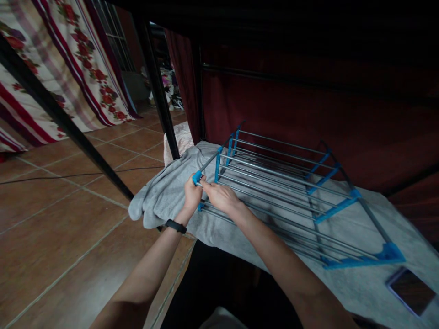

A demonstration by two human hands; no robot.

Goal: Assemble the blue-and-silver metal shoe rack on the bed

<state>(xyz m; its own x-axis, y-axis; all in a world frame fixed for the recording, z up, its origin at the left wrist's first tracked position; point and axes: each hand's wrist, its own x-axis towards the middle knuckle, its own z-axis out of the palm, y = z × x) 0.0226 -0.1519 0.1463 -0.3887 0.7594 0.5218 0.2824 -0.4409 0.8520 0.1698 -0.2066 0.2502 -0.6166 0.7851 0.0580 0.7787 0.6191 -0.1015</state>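
Observation:
A folded metal rack (281, 183) with grey rods and blue plastic joints lies on a grey towel (164, 192). My left hand (192, 195), with a black band on the wrist, is closed round the blue corner joint (196, 177) at the rack's near left end. My right hand (221, 196) is right beside it, fingers pinched on a thin grey rod at that same joint.
The towel covers a low surface under a dark frame with dark red fabric walls (308, 114). A phone (411, 290) lies on the towel at the right. A black slanted pole (68, 123) crosses the tiled floor (68, 228) on the left. A floral curtain (68, 59) hangs behind.

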